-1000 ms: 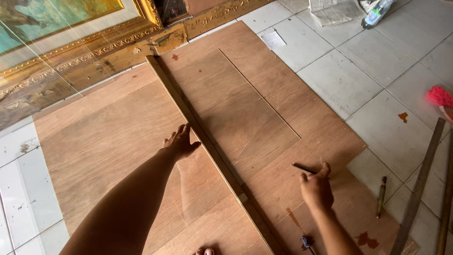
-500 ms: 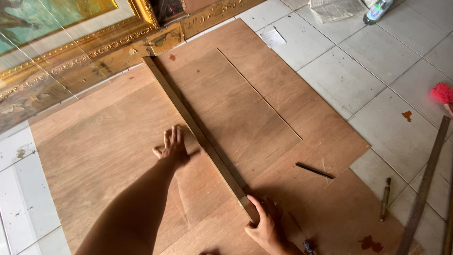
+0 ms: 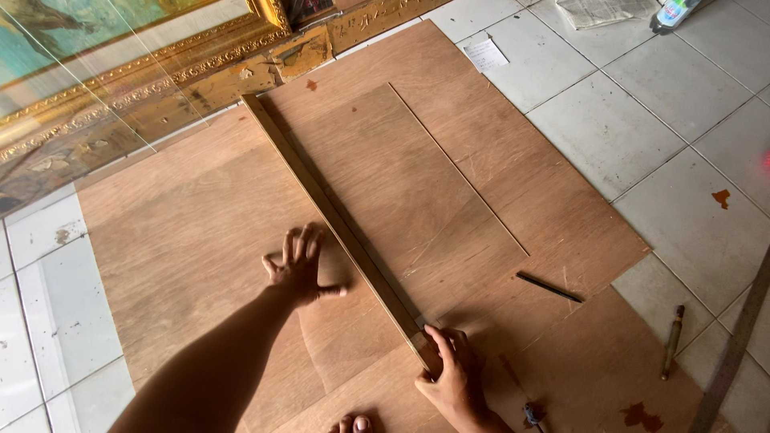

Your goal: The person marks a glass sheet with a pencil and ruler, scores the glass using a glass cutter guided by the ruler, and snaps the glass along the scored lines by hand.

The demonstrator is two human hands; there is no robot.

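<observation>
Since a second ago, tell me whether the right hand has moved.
Yes. The right hand has left the black pencil, which lies on the plywood sheet, and gone left to grip the near end of the long straightedge.

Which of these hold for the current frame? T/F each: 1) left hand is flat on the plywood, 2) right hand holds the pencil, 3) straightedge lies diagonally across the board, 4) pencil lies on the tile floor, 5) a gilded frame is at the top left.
1) The left hand lies flat, fingers spread, on the plywood sheet. True.
2) The right hand holds the pencil. False: it grips the near end of the straightedge; the pencil lies apart from it, untouched.
3) The straightedge runs diagonally across the board. True.
4) The pencil lies on the tile floor. False: it rests on the plywood, near its right edge.
5) A gilded frame stands at the top left. True.
</observation>
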